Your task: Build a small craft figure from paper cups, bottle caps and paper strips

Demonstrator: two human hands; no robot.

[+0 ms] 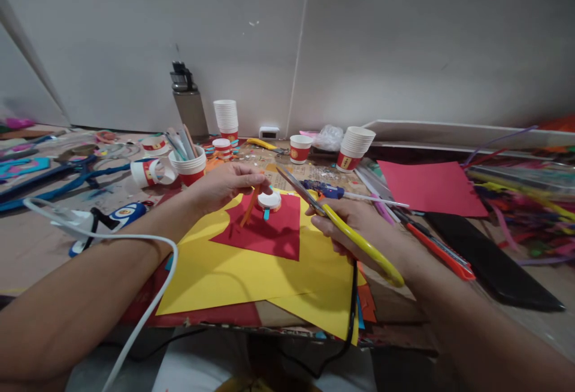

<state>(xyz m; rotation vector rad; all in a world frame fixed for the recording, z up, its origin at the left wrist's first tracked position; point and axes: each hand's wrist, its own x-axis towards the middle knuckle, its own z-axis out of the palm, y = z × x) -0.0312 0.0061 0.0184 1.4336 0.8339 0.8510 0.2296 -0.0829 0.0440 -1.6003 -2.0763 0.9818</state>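
My left hand pinches a thin orange paper strip, which hangs down over the red paper. My right hand is closed around yellow-handled scissors, their blades pointing up and left toward the strip. Between the hands, a small round white piece with a blue tab rests on the red paper. Under that lie yellow sheets. A blue glue gun is just beyond my right hand.
Stacked paper cups, a single cup and a cup of pens stand behind. A white cable crosses my left forearm. Right are red paper, a cutter and a black phone-like slab.
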